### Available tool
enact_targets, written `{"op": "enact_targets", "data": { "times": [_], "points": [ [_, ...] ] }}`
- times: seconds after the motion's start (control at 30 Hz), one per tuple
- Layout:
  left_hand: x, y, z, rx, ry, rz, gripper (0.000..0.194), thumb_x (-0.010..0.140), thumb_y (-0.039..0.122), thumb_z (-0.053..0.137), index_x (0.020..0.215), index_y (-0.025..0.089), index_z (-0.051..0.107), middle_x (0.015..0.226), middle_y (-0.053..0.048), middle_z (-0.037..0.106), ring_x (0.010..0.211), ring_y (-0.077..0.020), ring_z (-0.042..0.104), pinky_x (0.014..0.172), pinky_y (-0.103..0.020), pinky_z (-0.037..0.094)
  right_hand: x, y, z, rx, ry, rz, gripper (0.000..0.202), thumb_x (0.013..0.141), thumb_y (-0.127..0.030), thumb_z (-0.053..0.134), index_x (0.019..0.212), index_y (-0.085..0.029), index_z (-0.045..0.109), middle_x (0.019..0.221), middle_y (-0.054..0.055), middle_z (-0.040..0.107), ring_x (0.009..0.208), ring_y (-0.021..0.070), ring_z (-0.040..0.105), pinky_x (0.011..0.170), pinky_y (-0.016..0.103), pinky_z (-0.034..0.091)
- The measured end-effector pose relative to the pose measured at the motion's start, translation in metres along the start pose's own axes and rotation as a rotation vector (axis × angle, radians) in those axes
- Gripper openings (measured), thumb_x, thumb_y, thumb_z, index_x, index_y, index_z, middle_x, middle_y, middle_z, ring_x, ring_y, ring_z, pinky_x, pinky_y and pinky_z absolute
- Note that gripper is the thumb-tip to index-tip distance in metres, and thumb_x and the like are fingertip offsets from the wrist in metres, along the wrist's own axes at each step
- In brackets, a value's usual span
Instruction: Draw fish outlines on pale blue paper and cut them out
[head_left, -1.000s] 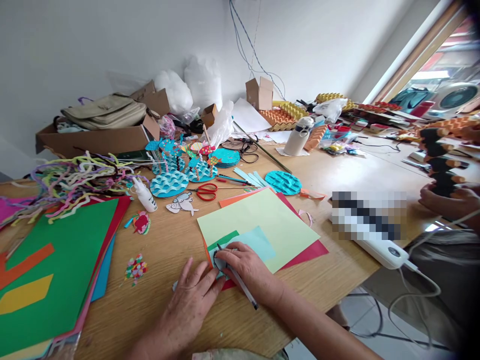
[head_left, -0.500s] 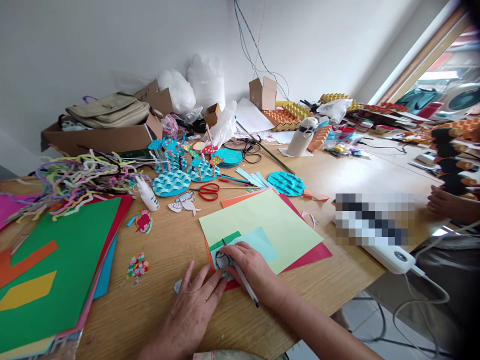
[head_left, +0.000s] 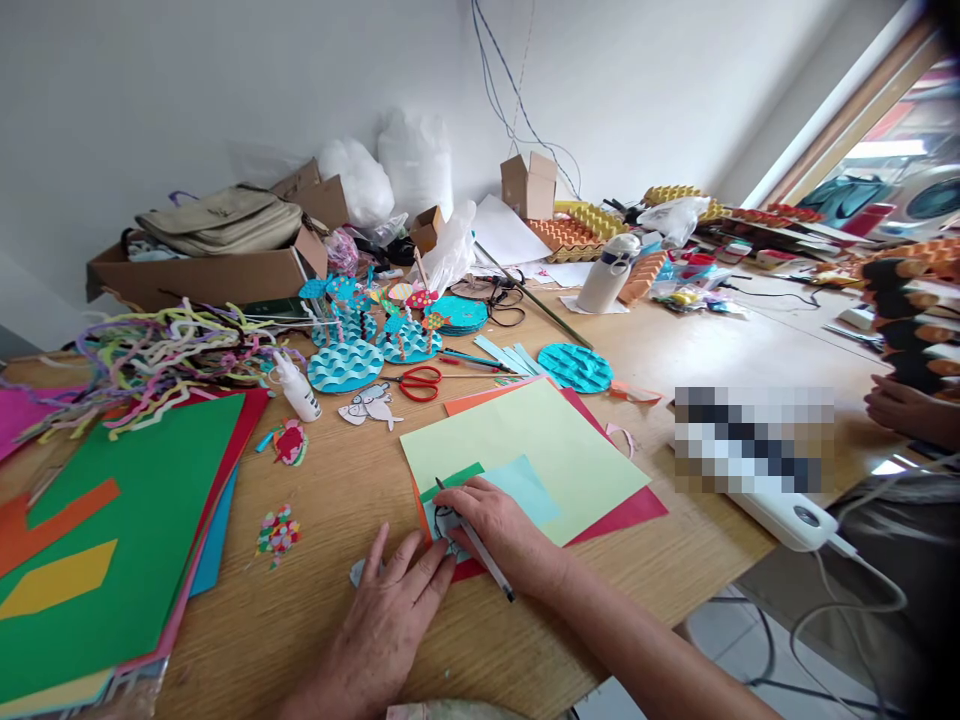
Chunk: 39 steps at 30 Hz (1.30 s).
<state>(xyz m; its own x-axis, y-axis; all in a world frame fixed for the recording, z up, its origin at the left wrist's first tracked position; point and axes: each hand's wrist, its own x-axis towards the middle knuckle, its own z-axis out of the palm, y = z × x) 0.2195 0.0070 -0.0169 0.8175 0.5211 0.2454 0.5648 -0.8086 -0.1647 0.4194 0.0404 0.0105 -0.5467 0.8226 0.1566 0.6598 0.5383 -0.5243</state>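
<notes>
My right hand (head_left: 499, 525) grips a pen (head_left: 491, 567) with a clear barrel and a black end, over a light blue sheet (head_left: 521, 485). Beneath its fingers lies a small grey cutout (head_left: 448, 522) with black lines, partly hidden by the hand. My left hand (head_left: 394, 600) rests with fingers spread, its fingertips at the lower left edge of the blue sheet. Under that sheet are a green piece (head_left: 457, 480), a large pale green sheet (head_left: 555, 430) and a red sheet (head_left: 630, 515). Another small pale cutout (head_left: 358, 572) shows beside the left fingers.
Fish cutouts (head_left: 369, 405), red-handled scissors (head_left: 420, 383) and a white glue bottle (head_left: 298, 388) lie beyond my hands. Coloured sheets (head_left: 150, 480) are stacked at left. A white power strip (head_left: 787, 515) sits at the right edge, near another person's hand (head_left: 907, 410).
My right hand and the pen have shifted very slightly over the cutout. My left hand stays in place. The whole view has moved a little.
</notes>
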Motion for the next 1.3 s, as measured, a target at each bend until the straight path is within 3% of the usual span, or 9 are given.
{"op": "enact_targets", "data": {
  "times": [0.13,0.53,0.83,1.0,1.3],
  "points": [
    [0.003,0.001,-0.005,0.001,0.054,-0.001,0.035,0.094,0.019,0.030,0.113,0.022,0.059,0.113,0.003,0.063,0.107,-0.0200,0.041,0.108,-0.044,-0.008,-0.001,-0.001,0.000,0.006,0.002,0.003,0.026,0.080,-0.011,0.053,0.106,-0.017,0.053,0.089,0.005,0.064,0.082,0.0190,0.051,0.075,0.028,0.041],
    [0.005,0.004,-0.007,0.005,0.048,-0.005,0.037,0.094,0.020,0.026,0.112,0.022,0.059,0.115,0.002,0.062,0.107,-0.0194,0.043,0.107,-0.045,-0.009,-0.004,-0.002,0.007,0.052,0.035,0.016,0.029,0.082,-0.008,0.050,0.110,-0.016,0.051,0.099,0.006,0.063,0.088,0.0195,0.051,0.077,0.028,0.042],
    [0.002,0.010,0.002,-0.042,0.165,-0.038,0.041,0.094,0.018,0.022,0.109,0.018,0.061,0.111,0.000,0.064,0.106,-0.0173,0.046,0.110,-0.044,-0.002,-0.003,-0.007,0.005,0.069,0.023,0.070,0.030,0.082,-0.007,0.048,0.111,-0.016,0.052,0.101,0.008,0.063,0.090,0.0204,0.053,0.079,0.031,0.045],
    [0.002,0.008,-0.002,-0.038,0.133,0.029,0.040,0.091,0.011,0.026,0.112,0.014,0.059,0.113,-0.003,0.063,0.109,-0.0170,0.047,0.110,-0.038,0.003,-0.003,-0.007,0.007,0.083,0.020,0.103,0.029,0.082,-0.008,0.049,0.110,-0.015,0.053,0.100,0.008,0.063,0.089,0.0206,0.052,0.079,0.031,0.045],
    [0.003,0.009,0.000,-0.108,0.168,0.002,0.041,0.088,0.008,0.025,0.114,0.014,0.057,0.114,-0.003,0.062,0.112,-0.0155,0.046,0.109,-0.034,0.010,-0.006,-0.006,0.011,0.114,0.053,0.098,0.031,0.081,-0.008,0.051,0.111,-0.015,0.053,0.100,0.008,0.062,0.090,0.0201,0.052,0.080,0.030,0.044]
  ]
}}
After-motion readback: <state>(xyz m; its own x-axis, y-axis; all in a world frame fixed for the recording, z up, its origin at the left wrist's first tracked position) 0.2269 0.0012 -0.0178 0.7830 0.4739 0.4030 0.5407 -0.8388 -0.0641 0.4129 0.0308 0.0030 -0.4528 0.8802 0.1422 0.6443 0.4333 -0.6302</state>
